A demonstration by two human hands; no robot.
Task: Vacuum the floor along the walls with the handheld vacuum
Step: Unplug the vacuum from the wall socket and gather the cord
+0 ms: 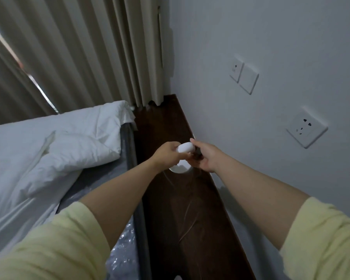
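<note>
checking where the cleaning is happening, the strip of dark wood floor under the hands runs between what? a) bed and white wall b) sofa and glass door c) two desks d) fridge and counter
a: the strip of dark wood floor lies between the bed with white bedding and the white wall with sockets.

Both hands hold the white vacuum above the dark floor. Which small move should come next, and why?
Probably lower the white handheld vacuum toward the dark wooden floor strip by the white wall: left hand and right hand hold it above the floor.
</note>
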